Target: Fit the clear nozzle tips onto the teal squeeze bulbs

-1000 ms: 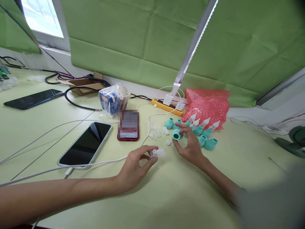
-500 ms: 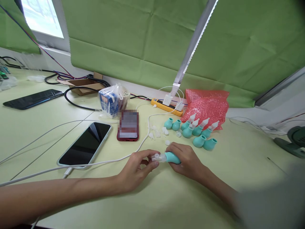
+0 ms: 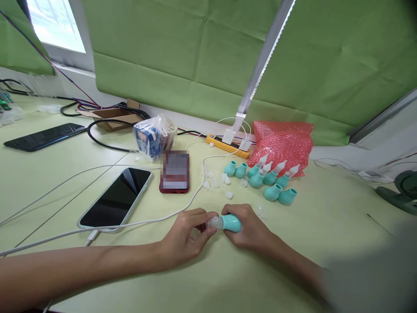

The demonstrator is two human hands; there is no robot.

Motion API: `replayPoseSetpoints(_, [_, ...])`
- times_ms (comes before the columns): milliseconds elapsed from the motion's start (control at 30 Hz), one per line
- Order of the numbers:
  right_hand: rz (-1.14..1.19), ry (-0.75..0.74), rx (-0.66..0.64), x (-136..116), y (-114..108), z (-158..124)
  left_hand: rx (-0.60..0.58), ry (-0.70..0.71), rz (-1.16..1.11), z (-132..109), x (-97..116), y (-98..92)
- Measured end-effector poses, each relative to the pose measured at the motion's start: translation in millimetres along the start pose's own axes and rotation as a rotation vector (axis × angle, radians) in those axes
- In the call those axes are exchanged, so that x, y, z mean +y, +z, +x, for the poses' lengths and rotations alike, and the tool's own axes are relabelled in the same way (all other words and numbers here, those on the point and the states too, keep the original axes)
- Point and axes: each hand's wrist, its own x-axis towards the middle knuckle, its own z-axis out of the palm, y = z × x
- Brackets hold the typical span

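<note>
My right hand point(image 3: 246, 224) is closed around a teal squeeze bulb point(image 3: 232, 223), which lies on its side with its neck to the left. My left hand point(image 3: 189, 230) pinches a clear plastic nozzle piece point(image 3: 214, 222) between thumb and fingers. That piece meets the bulb's neck; how deep it sits inside, I cannot tell. Beyond my right hand stand several teal bulbs with clear pointed tips point(image 3: 257, 179) and others with open necks point(image 3: 287, 197). Small translucent plastic parts point(image 3: 225, 178) are scattered left of them. A clear piece point(image 3: 261, 211) lies right of my right hand.
A red bubble-wrap bag point(image 3: 283, 141) rests behind the bulbs, beside a yellow power strip point(image 3: 213, 141). To the left are a white-edged phone point(image 3: 117, 198), a red-cased phone point(image 3: 176, 171) and a plastic-wrapped blue pack point(image 3: 150, 141). A white cable point(image 3: 153, 221) crosses in front.
My right hand and the bulb have moved slightly left and down, closer to my left hand. Less of the clear nozzle piece shows now. The clear piece right of my right hand has come into view.
</note>
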Motion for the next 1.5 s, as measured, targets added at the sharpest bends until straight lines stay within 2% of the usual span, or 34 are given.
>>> replayPoseSetpoints(167, [0.242,0.162,-0.187,-3.6,-3.7,-0.6,0.003,0.129,0.061,-1.3,2.0,-0.7])
replayPoseSetpoints(333, [0.463,0.234,-0.336,-5.9,-6.9,0.2,-0.004,0.182,-0.055,-1.3,4.5,-1.3])
replayPoseSetpoints(467, [0.644,0.312,-0.298,-15.8,-5.4,0.2,0.044,-0.028,-0.304,2.5,2.3,-2.3])
replayPoseSetpoints(567, [0.775,0.335,-0.348,-24.0,-5.6,-1.4,0.069,-0.185,-0.463,7.1,-0.6,-3.8])
replayPoseSetpoints(633, [0.709,0.256,-0.321,-25.8,-9.1,-1.8,0.076,-0.204,-0.485,8.5,-0.9,-5.3])
replayPoseSetpoints(667, [0.629,0.199,-0.268,-24.7,-11.8,-1.3,0.091,-0.190,-0.481,8.3,-0.4,-6.2])
replayPoseSetpoints(767, [0.271,0.061,-0.049,-11.2,-19.9,3.2,0.135,-0.116,-0.435,4.3,3.1,-8.8])
replayPoseSetpoints(833, [-0.016,0.049,0.044,5.2,-21.5,7.4,0.103,-0.097,-0.399,0.9,5.9,-10.2])
replayPoseSetpoints(900, [-0.219,0.105,0.026,22.9,-19.0,11.1,0.042,-0.106,-0.364,-1.3,8.1,-10.9])
replayPoseSetpoints(967, [-0.299,0.142,-0.041,36.5,-15.2,13.6,-0.006,-0.120,-0.319,-1.7,9.2,-10.8])
replayPoseSetpoints(1067, [-0.253,0.142,-0.082,41.2,-16.5,15.3,-0.031,-0.142,-0.232,-0.3,8.6,-9.4])
replayPoseSetpoints(1200, [0.089,0.044,-0.171,23.9,-36.3,12.9,-0.010,-0.224,-0.206,1.8,5.2,-6.9])
replayPoseSetpoints(1267, [0.202,-0.034,-0.146,13.7,-46.2,10.4,-0.022,-0.253,-0.207,2.4,4.8,-6.6])
replayPoseSetpoints(1367, [0.266,-0.113,-0.087,4.4,-51.4,7.3,-0.077,-0.238,-0.202,3.0,6.9,-7.8])
replayPoseSetpoints(1500, [0.287,-0.165,-0.148,3.1,-47.0,5.6,-0.159,-0.178,-0.189,4.1,9.4,-10.2])
